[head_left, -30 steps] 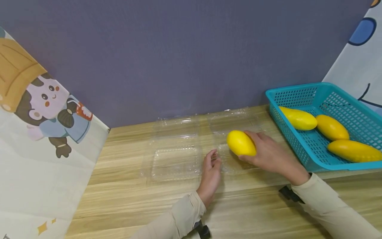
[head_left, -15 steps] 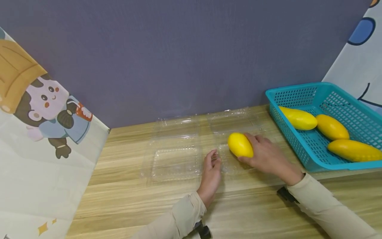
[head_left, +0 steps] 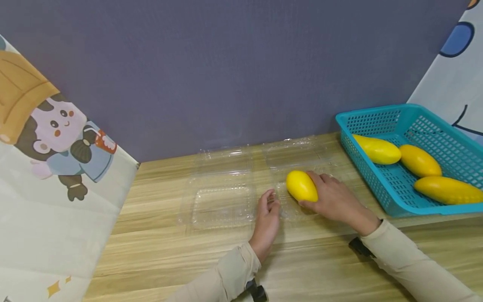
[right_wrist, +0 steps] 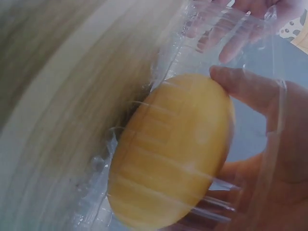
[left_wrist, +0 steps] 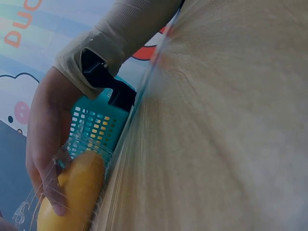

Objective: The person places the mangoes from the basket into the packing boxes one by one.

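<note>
My right hand grips a smooth yellow mango, thumb on the near side and fingers over the far side. The mango lies within the base of the right-hand clear plastic clamshell box; in the right wrist view the box's ribbed wall crosses in front of the mango. My left hand stands at that box's left side, its fingers loosely bent right at the rim. Through the plastic, the left hand's fingers show in the right wrist view. To the left lies a second clear clamshell box, lid raised back.
A teal slotted basket stands at the right with several yellow fruits in it. Behind the boxes rises a grey-purple partition. A cartoon-printed sheet borders the wooden table on the left.
My right hand has moved slightly down and to the left with the mango, lower into the box base. The left hand has stayed put.
</note>
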Available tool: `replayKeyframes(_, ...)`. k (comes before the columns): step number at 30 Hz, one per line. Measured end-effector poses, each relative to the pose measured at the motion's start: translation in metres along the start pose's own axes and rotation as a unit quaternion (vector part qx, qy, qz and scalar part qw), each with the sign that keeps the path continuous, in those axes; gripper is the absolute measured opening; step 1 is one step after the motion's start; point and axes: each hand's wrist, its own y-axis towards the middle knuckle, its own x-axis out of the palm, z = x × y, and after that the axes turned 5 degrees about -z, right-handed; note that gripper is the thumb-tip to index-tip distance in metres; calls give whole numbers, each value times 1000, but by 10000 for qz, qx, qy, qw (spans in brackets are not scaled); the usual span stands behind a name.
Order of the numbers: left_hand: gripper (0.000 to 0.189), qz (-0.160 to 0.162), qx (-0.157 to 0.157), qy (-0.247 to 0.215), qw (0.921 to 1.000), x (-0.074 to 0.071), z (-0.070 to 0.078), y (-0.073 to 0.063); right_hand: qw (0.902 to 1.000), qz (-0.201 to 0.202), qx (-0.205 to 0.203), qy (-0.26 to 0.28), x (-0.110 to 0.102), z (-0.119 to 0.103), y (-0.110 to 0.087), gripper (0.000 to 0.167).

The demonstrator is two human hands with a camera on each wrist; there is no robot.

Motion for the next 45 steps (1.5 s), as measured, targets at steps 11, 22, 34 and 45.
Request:
replayKeyframes(11,46,-16,-49,-44,10000,-1,-2,1,9999,-123,-31,35,-9,3,-3,87)
replayKeyframes(22,45,12,-30,37,10000,0,-1,1,9972,-706,-191,-133,-36,16,-9,84)
replayKeyframes(34,46,-78,-177,-126,9997,-1,-2,0,9948,-955,-336,84,-33,19,-5,79)
replayKeyframes(45,44,-110,-143,-162,9997,-1,-1,-1,9953,-866,-411,122,-29,16,-4,75)
